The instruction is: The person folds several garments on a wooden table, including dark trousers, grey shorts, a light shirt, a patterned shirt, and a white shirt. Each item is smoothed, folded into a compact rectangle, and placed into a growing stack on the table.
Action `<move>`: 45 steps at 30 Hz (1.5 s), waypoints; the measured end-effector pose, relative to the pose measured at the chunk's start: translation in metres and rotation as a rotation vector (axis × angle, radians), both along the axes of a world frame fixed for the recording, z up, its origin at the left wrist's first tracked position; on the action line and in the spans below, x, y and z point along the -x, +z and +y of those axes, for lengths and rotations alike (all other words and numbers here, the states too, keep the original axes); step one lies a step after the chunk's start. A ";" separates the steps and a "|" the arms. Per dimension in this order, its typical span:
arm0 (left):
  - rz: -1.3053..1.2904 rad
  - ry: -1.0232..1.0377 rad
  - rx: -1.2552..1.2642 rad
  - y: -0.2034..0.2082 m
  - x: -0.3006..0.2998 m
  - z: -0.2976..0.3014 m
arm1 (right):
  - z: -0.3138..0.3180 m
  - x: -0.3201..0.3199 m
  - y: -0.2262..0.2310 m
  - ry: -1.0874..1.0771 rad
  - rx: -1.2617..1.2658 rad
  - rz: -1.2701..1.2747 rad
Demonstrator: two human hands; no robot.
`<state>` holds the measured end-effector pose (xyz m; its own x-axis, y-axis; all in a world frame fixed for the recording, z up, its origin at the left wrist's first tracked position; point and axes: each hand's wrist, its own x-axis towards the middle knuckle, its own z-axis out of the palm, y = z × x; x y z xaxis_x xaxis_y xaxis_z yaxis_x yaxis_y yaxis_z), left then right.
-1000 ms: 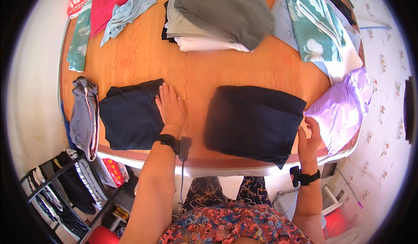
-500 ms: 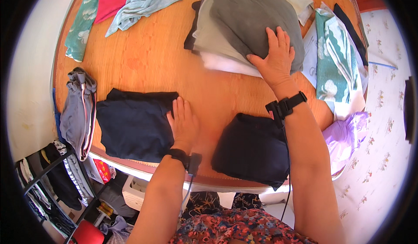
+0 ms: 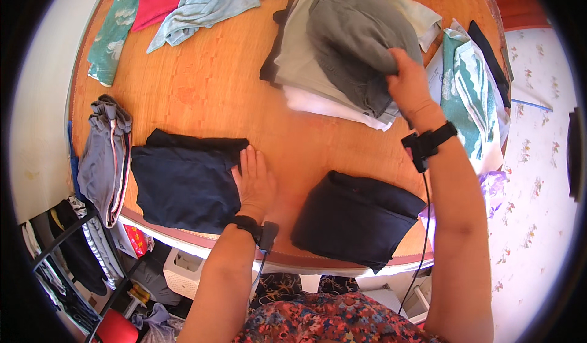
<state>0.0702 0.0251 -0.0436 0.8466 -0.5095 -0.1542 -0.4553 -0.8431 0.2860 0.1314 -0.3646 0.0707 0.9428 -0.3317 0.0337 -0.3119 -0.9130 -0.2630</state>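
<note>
"Head view: hands?"
"Right hand (image 3: 408, 86) grips gray cloth (image 3: 361, 25) atop the pile (image 3: 301, 58); left hand (image 3: 254, 182) lies flat, fingers unclenched, at the right edge of navy cloth (image 3: 183, 182)."
"Room?"
"Bare table (image 3: 205, 98) between pile and navy cloth."
"Print?"
"On a red box (image 3: 135, 239), unreadably small."

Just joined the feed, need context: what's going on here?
Someone is handling clothes at a brown wood-grained table. The right hand grips the edge of a dark olive-grey cloth garment atop a pile of paler cloth. The left hand lies flat at the right edge of a folded navy cloth garment. A folded near-black cloth garment sits farther right, untouched.
</note>
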 end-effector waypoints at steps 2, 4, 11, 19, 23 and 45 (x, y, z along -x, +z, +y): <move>-0.036 -0.013 0.003 -0.003 0.000 0.001 | -0.023 -0.009 0.031 -0.088 -0.294 -0.152; -0.039 -0.007 0.007 -0.005 0.000 0.002 | -0.043 -0.008 0.080 -0.199 -0.570 -0.248; -0.090 -0.003 -0.030 -0.002 -0.001 -0.001 | -0.002 0.116 0.223 -0.517 -1.218 -0.709; -0.131 -0.035 -0.044 -0.003 -0.001 -0.002 | 0.134 0.316 0.109 -1.149 -1.875 -0.525; -0.181 -0.044 -0.039 -0.006 -0.001 -0.002 | 0.161 0.380 0.016 -1.354 -1.687 -0.237; 0.626 0.075 0.664 0.075 0.093 -0.080 | 0.181 0.404 -0.012 -0.937 -0.720 -0.232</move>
<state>-0.0229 -0.0553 0.0317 0.7416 -0.6046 -0.2907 -0.0047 -0.4381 0.8989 -0.2727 -0.1834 0.0588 0.3215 -0.8968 -0.3039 -0.6533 0.0223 -0.7568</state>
